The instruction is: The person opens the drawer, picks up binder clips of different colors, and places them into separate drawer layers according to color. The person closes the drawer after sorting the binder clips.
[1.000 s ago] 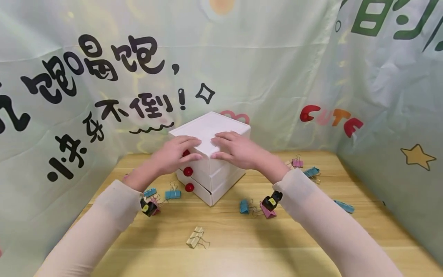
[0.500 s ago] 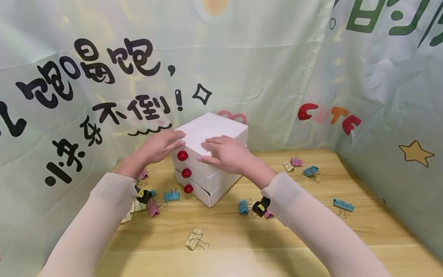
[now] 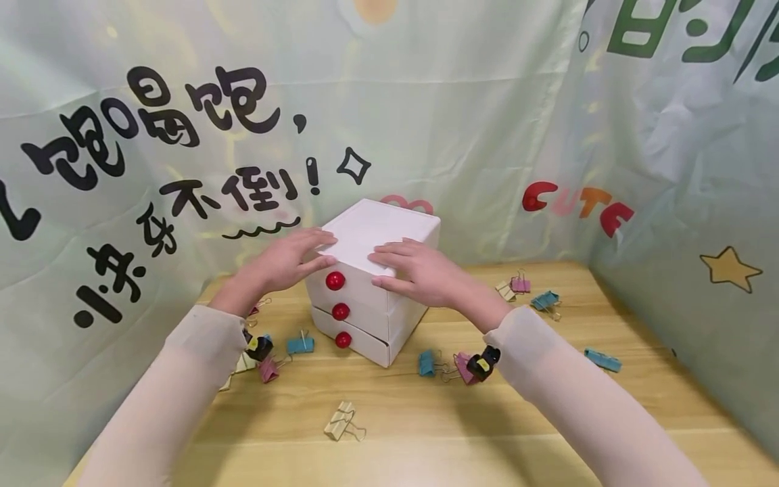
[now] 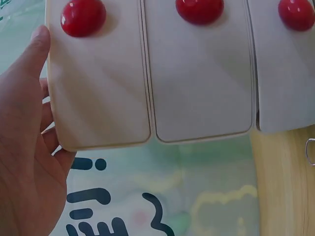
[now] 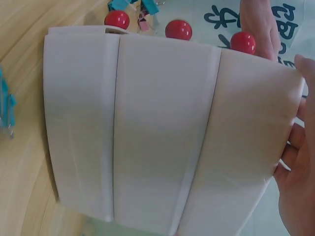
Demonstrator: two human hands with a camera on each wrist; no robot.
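A white three-drawer box (image 3: 377, 233) with round red knobs stands at the table's middle, its front turned to the left. My left hand (image 3: 282, 260) rests its fingers on the top's left edge, thumb by the front above the top knob (image 3: 335, 281). On the right part of the top, my right hand (image 3: 420, 270) lays its fingers, thumb at the near corner. In the wrist views both hands have fingers extended over the top, gripping nothing. The bottom drawer (image 5: 78, 29) stands slightly out from the others.
Binder clips lie about the wooden table (image 3: 389, 453): a cream clip (image 3: 342, 421) in front, a blue clip (image 3: 427, 363) and pink clip (image 3: 465, 368) near the right wrist, several more at both sides. A printed cloth (image 3: 426, 122) hangs behind.
My left hand has moved left along the top, away from the right hand. The box has turned slightly, so its knobbed front faces me more. The right hand dipped left, then returned right.
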